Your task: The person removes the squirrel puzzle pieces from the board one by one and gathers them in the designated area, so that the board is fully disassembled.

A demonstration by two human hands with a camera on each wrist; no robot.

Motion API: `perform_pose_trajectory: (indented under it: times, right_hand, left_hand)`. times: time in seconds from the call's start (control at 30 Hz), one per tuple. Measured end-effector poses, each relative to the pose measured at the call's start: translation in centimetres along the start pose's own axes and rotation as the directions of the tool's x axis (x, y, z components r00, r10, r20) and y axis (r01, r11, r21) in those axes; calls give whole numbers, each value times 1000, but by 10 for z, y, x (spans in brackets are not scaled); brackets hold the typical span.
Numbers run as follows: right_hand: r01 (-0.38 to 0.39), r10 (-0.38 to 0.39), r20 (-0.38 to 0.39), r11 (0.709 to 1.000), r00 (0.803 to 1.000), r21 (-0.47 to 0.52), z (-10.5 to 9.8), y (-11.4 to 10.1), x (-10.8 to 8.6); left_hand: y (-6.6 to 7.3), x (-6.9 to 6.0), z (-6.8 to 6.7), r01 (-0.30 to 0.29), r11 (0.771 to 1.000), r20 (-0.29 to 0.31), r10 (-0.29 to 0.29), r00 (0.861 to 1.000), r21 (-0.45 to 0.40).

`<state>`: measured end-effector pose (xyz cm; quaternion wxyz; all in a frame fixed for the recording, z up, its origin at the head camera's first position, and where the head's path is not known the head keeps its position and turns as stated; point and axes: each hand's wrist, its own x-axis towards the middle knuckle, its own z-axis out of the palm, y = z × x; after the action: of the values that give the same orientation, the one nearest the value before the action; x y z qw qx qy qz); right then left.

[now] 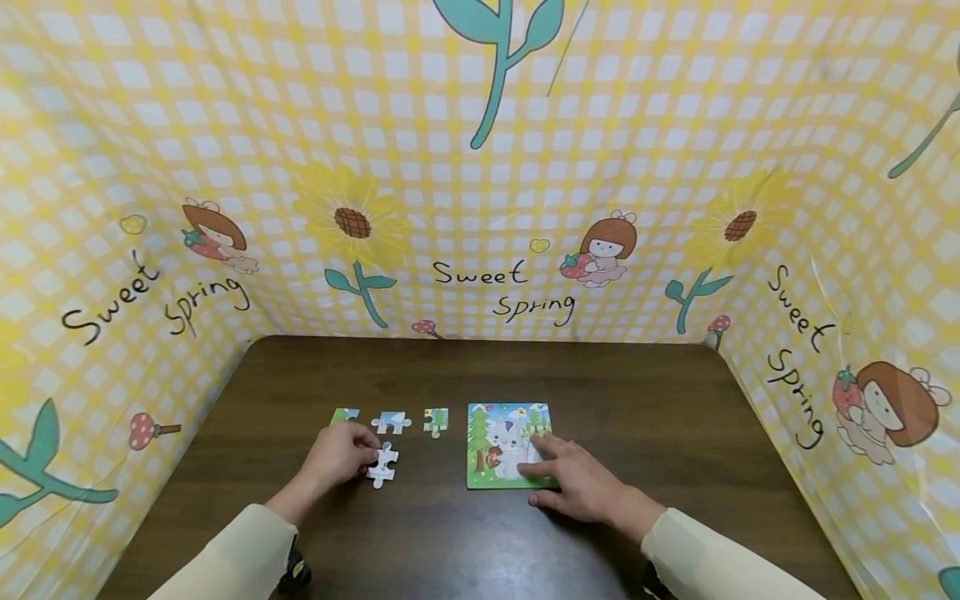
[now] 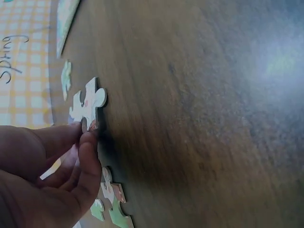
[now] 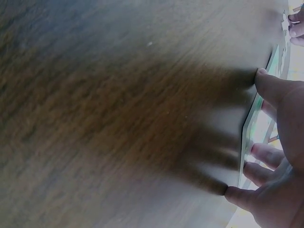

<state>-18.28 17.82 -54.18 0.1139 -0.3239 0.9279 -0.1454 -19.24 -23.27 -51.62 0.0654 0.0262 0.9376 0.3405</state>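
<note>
In the head view my left hand (image 1: 341, 457) pinches a mostly white puzzle piece (image 1: 383, 467) by its left edge; in the left wrist view the piece (image 2: 89, 105) is held between thumb and fingertips, tilted a little. My right hand (image 1: 577, 482) rests spread over the right edge of a square picture board (image 1: 487, 471) showing a white animal among green trees. From the right wrist view, the fingers of the right hand (image 3: 280, 156) lie on the board's edge and the table beside it.
Behind the left hand lie a blue-and-white piece (image 1: 392, 422), a green-and-blue piece (image 1: 436, 422) and a partly covered piece (image 1: 346, 413). Other pieces (image 2: 114, 199) show below the left hand. Checked yellow cloth (image 1: 487, 200) surrounds the brown table (image 1: 600, 375).
</note>
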Motion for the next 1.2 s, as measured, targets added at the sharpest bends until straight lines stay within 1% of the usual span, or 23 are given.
perform_pose_trajectory:
  times: [0.1,0.13,0.23,0.3,0.47,0.57,0.6,0.67,0.77,0.83,0.9,1.07,1.2]
  right_hand:
    - [0,0,-4,1000,1000,-4,-1,0,0]
    - [0,0,-5,1000,1000,-5,-1,0,0]
    - [1,-1,-6,1000,1000,-6,-2,-1,1]
    - [3,-3,-9,1000,1000,-5,-2,-2,1]
    - [10,-10,-21,1000,1000,-6,-3,-4,1]
    - [3,-3,-23,1000,1000,-1,-2,-4,0]
    - [2,-2,-25,1000,1000,-3,-2,-4,0]
    - [-1,0,-29,1000,1000,-6,-2,-4,0]
    - [8,-9,-38,1000,999,-21,-1,-4,0]
    - [12,-13,-40,1000,999,-25,-1,-4,-1]
    - [13,-14,-44,1000,999,-25,-1,-5,-1]
    - [18,-18,-70,1000,997,-12,-2,-6,-2]
    - [27,-25,-90,999,996,22,-3,-5,-4]
  left_hand:
    - [-2,3,2,-27,998,-16,28,999,53]
    - [-2,4,2,-27,997,-16,28,999,67]
    - [-4,6,3,-24,995,-13,25,1000,100]
    - [-4,7,3,-12,993,-7,12,1000,116]
    - [-2,6,2,2,993,7,-3,1000,120]
    - [0,7,2,-23,994,6,23,1000,109]
    - [1,7,2,-43,994,6,42,999,104]
    - [5,8,3,-100,991,11,99,995,89]
    - [14,10,7,-162,986,30,161,987,48]
    - [23,11,11,-189,982,45,188,981,17]
    - [34,12,16,-199,980,49,199,979,-8]
    - [65,22,36,-247,968,59,250,966,-51]
    - [85,29,53,-262,963,115,267,957,-56]
